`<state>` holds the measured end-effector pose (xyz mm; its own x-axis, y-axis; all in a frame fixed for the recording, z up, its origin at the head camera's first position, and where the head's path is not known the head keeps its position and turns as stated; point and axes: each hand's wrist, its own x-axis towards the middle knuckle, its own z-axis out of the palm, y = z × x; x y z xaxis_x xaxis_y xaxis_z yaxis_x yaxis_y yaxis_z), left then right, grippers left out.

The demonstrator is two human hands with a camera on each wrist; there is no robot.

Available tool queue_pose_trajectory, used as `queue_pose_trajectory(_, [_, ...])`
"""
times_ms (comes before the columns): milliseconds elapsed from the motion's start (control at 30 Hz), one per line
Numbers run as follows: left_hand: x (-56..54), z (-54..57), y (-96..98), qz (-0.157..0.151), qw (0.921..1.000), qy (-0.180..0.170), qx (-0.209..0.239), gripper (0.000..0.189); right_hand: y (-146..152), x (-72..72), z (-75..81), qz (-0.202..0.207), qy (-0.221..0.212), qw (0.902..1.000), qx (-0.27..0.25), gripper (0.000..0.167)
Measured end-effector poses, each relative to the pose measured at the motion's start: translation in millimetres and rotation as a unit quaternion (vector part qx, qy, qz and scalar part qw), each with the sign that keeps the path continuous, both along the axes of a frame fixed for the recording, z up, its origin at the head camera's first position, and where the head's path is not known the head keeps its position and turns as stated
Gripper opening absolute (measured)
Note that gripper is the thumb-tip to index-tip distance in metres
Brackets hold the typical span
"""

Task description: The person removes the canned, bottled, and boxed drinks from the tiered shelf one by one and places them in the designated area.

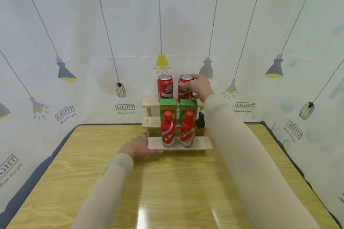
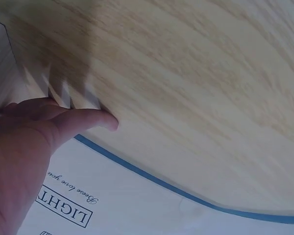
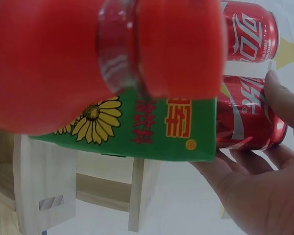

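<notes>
My right hand (image 1: 200, 87) grips a red cola can (image 3: 247, 110) at the right of the top step, fingers round its far side and thumb on its near side. A second cola can (image 1: 165, 87) stands upright to its left. My left hand (image 1: 137, 147) holds the left end of the bottom step of a three-step wooden rack (image 1: 200, 143), thumb along its front edge and fingers at the back. Green drink cartons (image 1: 168, 108) stand in a pair on the middle step. Two red bottles (image 1: 168, 129) with red caps stand on the bottom step.
The rack stands at the back of a wood-grain table (image 1: 172, 190), close to a pale wall covering (image 1: 86, 76) printed with lamps. A small black object (image 1: 200, 120) shows by the right end of the middle step, under my right wrist.
</notes>
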<state>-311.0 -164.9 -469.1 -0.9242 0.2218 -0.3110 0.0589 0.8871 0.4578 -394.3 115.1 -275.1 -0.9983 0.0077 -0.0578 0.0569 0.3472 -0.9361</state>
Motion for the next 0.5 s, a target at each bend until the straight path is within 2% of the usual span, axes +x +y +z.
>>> queue_pose_trajectory(200, [-2.0, -5.9, 0.9, 0.001, 0.9999, 0.008, -0.009, 0.140, 2.0, 0.0, -2.1, -0.003, -0.009, 0.9999, -0.005, 0.070])
queue_pose_trajectory(500, [-1.7, -3.3, -0.1, 0.010, 0.9996, 0.013, -0.021, 0.141, 0.3, 1.4, 1.8, -0.013, -0.005, 0.9999, 0.001, 0.074])
